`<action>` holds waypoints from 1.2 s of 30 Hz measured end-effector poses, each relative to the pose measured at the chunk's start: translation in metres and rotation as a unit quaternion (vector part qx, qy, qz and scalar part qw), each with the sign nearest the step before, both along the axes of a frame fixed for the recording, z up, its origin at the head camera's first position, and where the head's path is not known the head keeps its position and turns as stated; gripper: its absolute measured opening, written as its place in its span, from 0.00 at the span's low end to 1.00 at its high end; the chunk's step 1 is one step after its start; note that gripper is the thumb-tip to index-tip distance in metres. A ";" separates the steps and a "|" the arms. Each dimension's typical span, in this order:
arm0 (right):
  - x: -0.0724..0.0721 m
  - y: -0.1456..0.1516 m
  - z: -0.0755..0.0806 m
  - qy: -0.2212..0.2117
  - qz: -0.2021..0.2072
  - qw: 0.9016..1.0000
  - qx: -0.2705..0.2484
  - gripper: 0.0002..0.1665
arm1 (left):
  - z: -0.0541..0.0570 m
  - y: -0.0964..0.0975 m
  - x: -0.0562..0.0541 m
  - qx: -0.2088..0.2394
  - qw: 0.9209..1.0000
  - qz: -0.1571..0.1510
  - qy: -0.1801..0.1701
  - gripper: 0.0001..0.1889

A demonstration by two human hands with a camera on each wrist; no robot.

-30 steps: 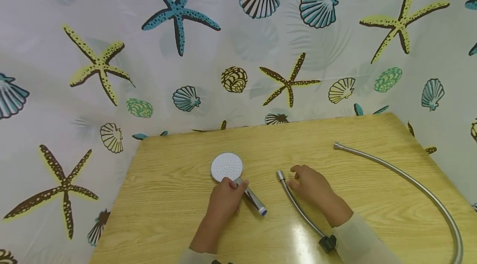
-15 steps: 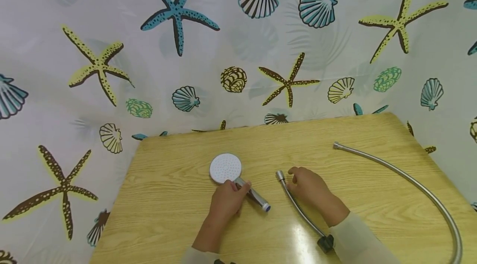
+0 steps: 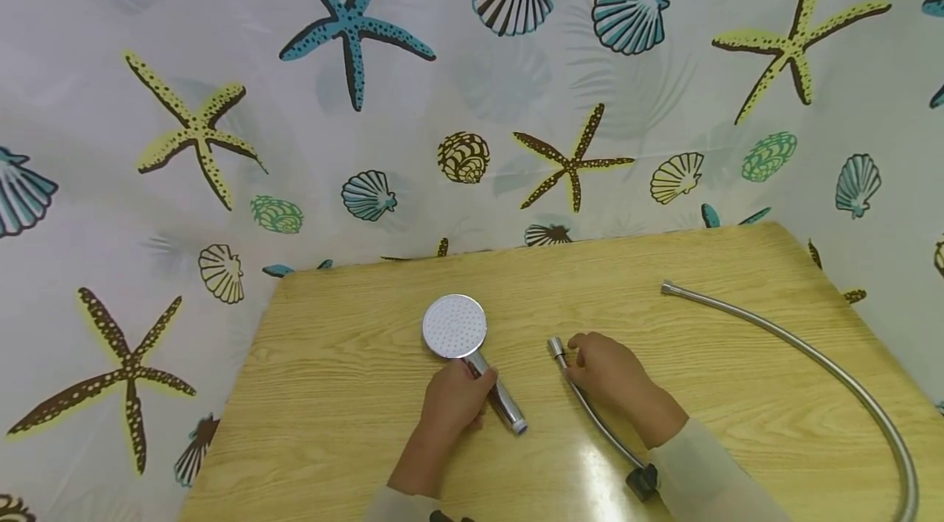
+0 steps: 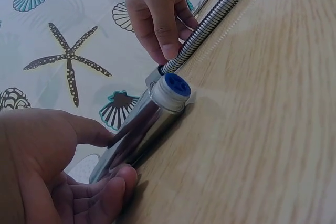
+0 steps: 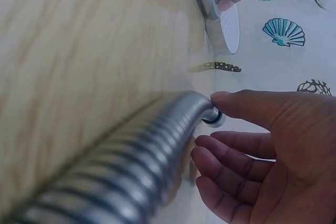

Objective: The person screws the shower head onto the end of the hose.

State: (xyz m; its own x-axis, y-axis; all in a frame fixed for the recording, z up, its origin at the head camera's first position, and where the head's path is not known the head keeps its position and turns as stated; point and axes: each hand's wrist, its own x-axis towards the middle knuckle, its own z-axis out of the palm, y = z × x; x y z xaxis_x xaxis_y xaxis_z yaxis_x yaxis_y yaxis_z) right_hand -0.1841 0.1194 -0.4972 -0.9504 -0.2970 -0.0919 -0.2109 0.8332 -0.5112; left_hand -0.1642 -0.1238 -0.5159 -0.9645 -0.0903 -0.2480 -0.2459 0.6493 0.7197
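Observation:
My left hand (image 3: 453,399) grips the chrome handle of a round white-faced shower head (image 3: 455,327) from its left side. Up close in the left wrist view, the handle's end (image 4: 176,90) shows a white threaded collar and blue insert. To the right, a short metal shower hose (image 3: 593,415) lies on the table, its metal nut (image 3: 555,347) pointing away from me. Beside that nut is my right hand (image 3: 612,374). Its thumb touches or nearly touches the hose in the right wrist view, while the fingers (image 5: 231,156) bend loosely below without closing round it.
A black fitting (image 3: 642,481) sits at the short hose's near end, beside my right sleeve. Another flexible metal hose (image 3: 819,358) curves along the right side of the wooden table (image 3: 332,391). A curtain (image 3: 413,137) printed with shells and starfish hangs behind the table.
The shower head's handle end swung right, then back left, and its face now sits slightly farther away. My right hand has edged left, bringing its thumb to the hose.

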 end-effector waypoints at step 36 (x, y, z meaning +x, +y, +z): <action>-0.005 -0.002 -0.006 -0.014 -0.013 0.997 -0.073 0.04 | -0.004 -0.008 -0.009 0.219 0.971 0.070 -0.064 0.13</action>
